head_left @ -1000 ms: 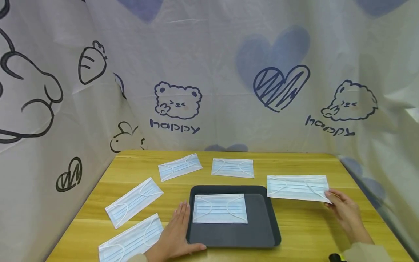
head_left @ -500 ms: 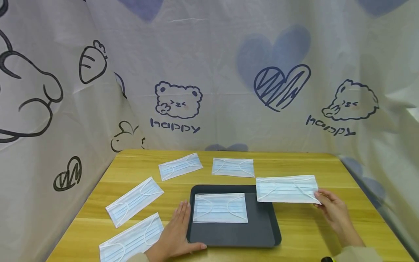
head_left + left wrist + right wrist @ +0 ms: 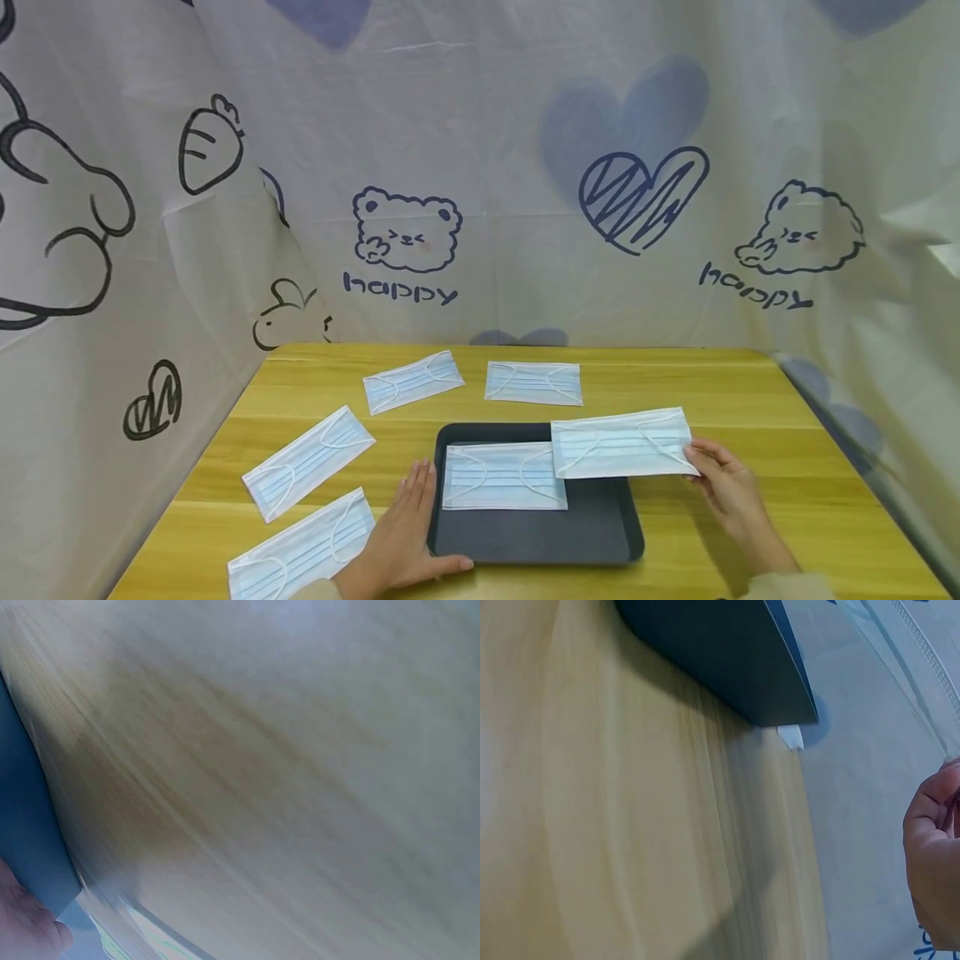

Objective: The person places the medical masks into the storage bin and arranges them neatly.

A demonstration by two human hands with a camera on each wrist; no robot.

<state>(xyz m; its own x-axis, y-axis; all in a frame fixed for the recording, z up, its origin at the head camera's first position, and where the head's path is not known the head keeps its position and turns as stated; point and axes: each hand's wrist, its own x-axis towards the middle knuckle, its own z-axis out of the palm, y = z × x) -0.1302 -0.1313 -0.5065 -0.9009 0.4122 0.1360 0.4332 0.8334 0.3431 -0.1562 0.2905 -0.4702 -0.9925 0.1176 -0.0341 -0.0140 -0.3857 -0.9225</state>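
My right hand [image 3: 729, 490] pinches the right end of a light blue face mask [image 3: 622, 443] between thumb and fingers. That mask hangs over the right part of a dark grey tray [image 3: 536, 540], its left edge overlapping another face mask [image 3: 498, 479] that lies in the tray. In the right wrist view the hand [image 3: 934, 847] grips the mask [image 3: 907, 667] by its end. My left hand [image 3: 401, 533] rests against the tray's left side, fingers straight and thumb spread along the front corner. Only part of the left hand [image 3: 28, 922] shows in the left wrist view.
Two masks lie left of the tray, one farther back [image 3: 308, 463] and one nearer [image 3: 300, 550], partly behind the left hand. Behind the tray are two more, a tilted mask [image 3: 413, 382] and a straight mask [image 3: 533, 383]. A printed curtain [image 3: 495, 167] encloses the wooden table [image 3: 712, 379].
My right hand has carried its mask leftward and slightly nearer, from beside the tray's right edge to above the tray. The left hand has stayed in place.
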